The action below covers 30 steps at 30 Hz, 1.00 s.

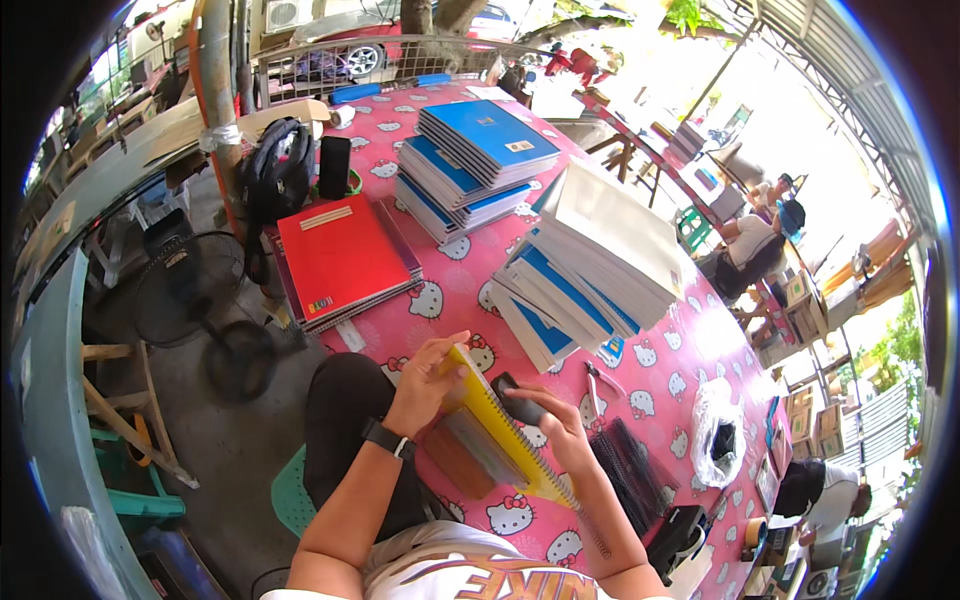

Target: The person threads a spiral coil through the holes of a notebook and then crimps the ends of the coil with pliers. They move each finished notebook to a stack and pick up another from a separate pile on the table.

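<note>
Pinches the upper end of a yellow spiral notebook (492, 420) between thumb and fingers of the left hand (428, 375), holding it tilted at the near edge of the pink-covered table (650, 390). Curls the fingers of the right hand (568, 430) around a small black object (515, 400), too shaded to name surely, beside the coil binding (525, 440). Has red spiral notebooks (345, 255) at the left edge, blue notebooks (485, 135) stacked toward the far edge, white-and-blue booklets (590, 270) mid-table, and, rightward, pliers (594, 385), black binding coils (630, 465) and a plastic bag (712, 400).
</note>
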{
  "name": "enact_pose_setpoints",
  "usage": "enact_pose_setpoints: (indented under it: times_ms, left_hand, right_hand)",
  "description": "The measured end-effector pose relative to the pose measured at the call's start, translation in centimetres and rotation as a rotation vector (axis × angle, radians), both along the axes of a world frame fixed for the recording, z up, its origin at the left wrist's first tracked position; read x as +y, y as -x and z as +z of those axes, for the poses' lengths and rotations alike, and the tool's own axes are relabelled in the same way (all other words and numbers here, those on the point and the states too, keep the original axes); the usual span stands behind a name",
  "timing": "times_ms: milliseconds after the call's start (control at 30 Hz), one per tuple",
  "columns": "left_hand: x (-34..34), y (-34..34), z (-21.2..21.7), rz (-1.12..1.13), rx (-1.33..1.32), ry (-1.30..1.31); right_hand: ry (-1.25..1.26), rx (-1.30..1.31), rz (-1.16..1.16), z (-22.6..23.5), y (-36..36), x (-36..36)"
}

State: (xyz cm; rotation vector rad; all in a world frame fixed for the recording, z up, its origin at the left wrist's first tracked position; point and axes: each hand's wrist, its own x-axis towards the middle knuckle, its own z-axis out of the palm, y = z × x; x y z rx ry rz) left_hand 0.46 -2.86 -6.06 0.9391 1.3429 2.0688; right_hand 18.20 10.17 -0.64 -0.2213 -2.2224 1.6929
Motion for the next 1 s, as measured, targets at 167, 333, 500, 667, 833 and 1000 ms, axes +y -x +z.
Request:
enact_pose_setpoints:
  times_ms: [167,333,500,667,833,1000]
  left_hand:
    - [-0.3,0.0,-0.1,-0.003,-0.053,0.073]
    - [-0.4,0.1,0.1,-0.022,-0.056,0.043]
    - [0.2,-0.4,0.0,-0.066,-0.049,-0.021]
    - [-0.2,-0.5,0.2,-0.023,0.045,0.04]
    - [-0.1,-0.4,0.0,-0.023,0.081,0.051]
    - [-0.3,0.0,-0.1,-0.073,0.046,0.095]
  right_hand:
    - [-0.097,-0.228,-0.201,0.1,1.2,0.9]
    - [-0.01,0.024,-0.006,0.3,1.2,0.5]
    - [0.128,-0.063,-0.051,-0.3,0.3,1.8]
    - [0.164,-0.013,0.076,0.7,0.7,-0.3]
    - [0.086,-0.16,-0.132,-1.0,1.5,0.5]
    - [0.243,0.116,0.068,-0.3,0.9,1.3]
